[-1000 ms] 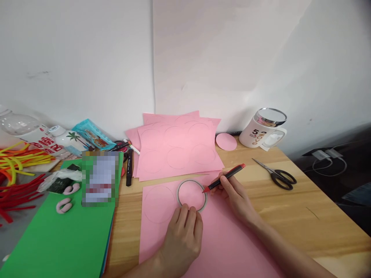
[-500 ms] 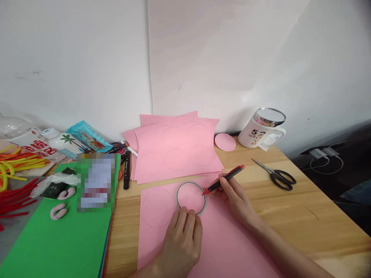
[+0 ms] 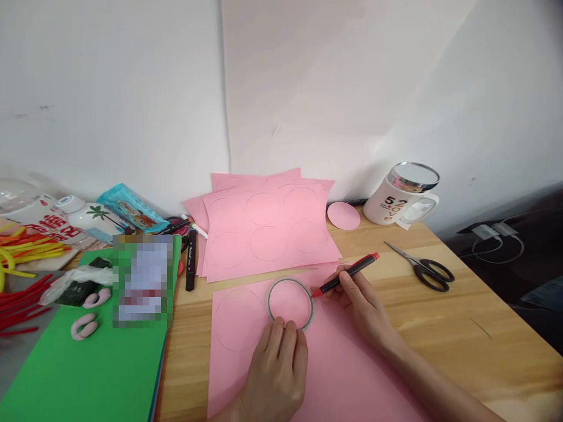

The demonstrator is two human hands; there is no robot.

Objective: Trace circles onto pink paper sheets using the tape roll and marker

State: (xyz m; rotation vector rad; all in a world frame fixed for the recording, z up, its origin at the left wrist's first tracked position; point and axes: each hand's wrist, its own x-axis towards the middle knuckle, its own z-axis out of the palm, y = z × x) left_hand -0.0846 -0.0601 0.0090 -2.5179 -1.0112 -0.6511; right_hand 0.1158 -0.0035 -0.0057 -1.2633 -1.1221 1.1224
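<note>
A pink sheet of paper [image 3: 352,363] lies in front of me, with one drawn circle at its upper left. On the sheet, right of that circle, rests a thin grey ring [image 3: 270,305] with pink paper showing through its middle. My left hand [image 3: 278,369] has its bent fingertips on the ring's near rim, pressing it down. My right hand [image 3: 358,302] is closed around a black-and-red pen [image 3: 352,274], held slanted. The pen's red tip meets the ring's right outer edge; any line under it is too small to make out.
Behind the sheet lie pink papers [image 3: 268,211] with drawn circles. A pink paper disc [image 3: 343,216], a white mug [image 3: 389,199] and scissors [image 3: 422,269] sit to the right. Left are a black marker [image 3: 190,261], green paper [image 3: 88,375], bottles and coloured pipe cleaners [image 3: 21,296].
The pen's tip has slipped slightly down along the ring's right edge, my right hand moving with it. My left hand still presses the ring. The whole view has shifted a little.
</note>
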